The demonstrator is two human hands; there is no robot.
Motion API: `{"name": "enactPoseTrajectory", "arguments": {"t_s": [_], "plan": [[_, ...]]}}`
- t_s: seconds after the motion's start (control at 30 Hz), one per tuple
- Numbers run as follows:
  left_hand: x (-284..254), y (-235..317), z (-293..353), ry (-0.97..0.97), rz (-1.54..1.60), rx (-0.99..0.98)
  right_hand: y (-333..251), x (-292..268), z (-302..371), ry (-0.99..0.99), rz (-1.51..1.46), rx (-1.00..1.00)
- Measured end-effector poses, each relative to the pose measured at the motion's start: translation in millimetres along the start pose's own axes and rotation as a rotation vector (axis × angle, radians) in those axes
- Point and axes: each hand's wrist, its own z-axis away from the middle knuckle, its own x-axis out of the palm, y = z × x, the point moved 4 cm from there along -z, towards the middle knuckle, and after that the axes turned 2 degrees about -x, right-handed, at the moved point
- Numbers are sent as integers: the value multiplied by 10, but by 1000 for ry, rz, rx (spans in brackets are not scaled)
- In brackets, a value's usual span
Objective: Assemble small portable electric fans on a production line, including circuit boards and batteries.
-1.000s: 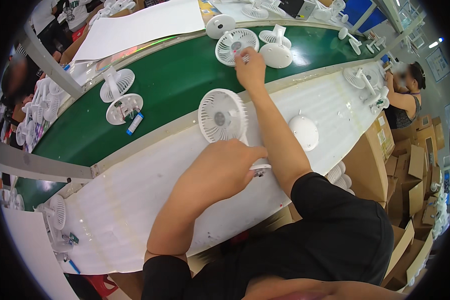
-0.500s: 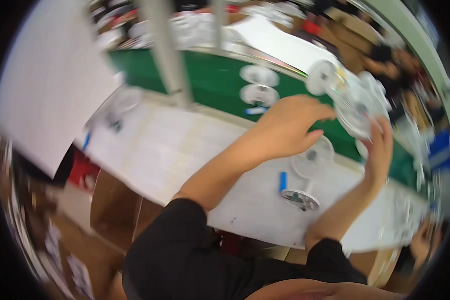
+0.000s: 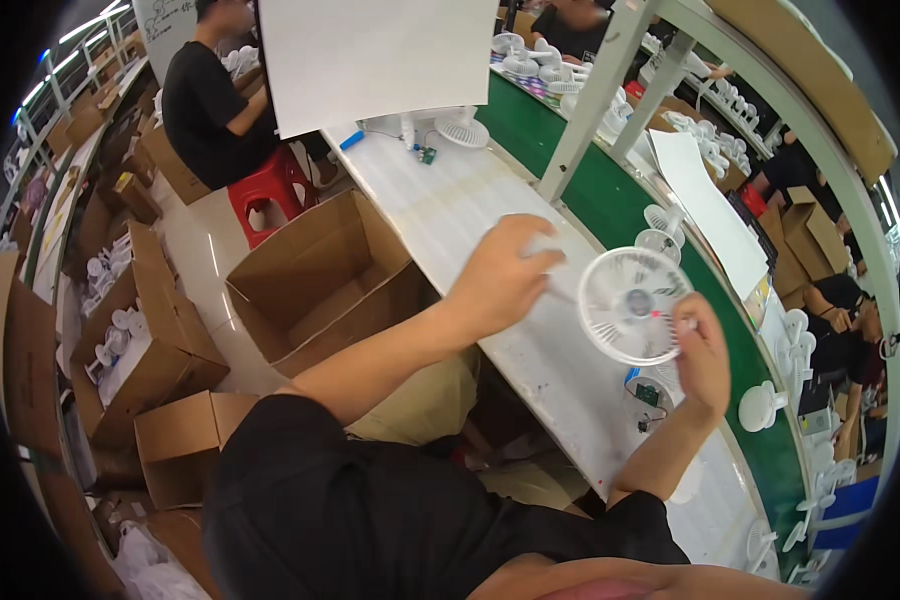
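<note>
A small white fan [image 3: 630,325] with a round cage hangs over the bench. My right hand [image 3: 705,365] is closed on the right edge of its cage. At the fan's left, my left hand [image 3: 495,285] has curled fingers around a pale part that looks like the fan's stem; blur hides the exact grip. Below the fan, partly behind my right hand, an opened round base [image 3: 650,400] with a green circuit board lies on the white bench [image 3: 450,215]. Another white fan head [image 3: 461,130] rests at the far end, close to a small circuit board [image 3: 426,155].
An open cardboard box [image 3: 310,300] stands left of the bench. A green strip [image 3: 530,130] runs along the bench's right side, with white fan parts [image 3: 763,407] on it. A grey metal post [image 3: 590,100] rises there. Someone in black sits beyond, on a red stool [image 3: 270,195].
The view has swung toward the left. My right hand has brought a fan from the cluster at the right to above the bench, and my left hand has come to the fan's left side.
</note>
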Motion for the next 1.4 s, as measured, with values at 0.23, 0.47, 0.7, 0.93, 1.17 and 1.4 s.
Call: {"name": "enactPoseTrajectory", "arguments": {"t_s": [0.23,0.47,0.7,0.93,1.17,1.4], "plan": [[-594,-633,1269,-91,480,-1060,98,1142,-193,-320,-283,393],[-980,-1180,2220,-72,478,-1127,22,1955,-487,-492,-235,525],[-1760,-2131,3369,340,670,-1657,1211,2265,-741,-165,363,95],[-2155,-3511,3263,925,453,-1535,1549,2387,-527,-109,814,62],[-1826,-4727,1995,952,488,-1470,1352,2500,-557,-21,815,25],[-1273,-5240,1249,875,334,-1498,1351,2468,-570,-18,803,108]]}}
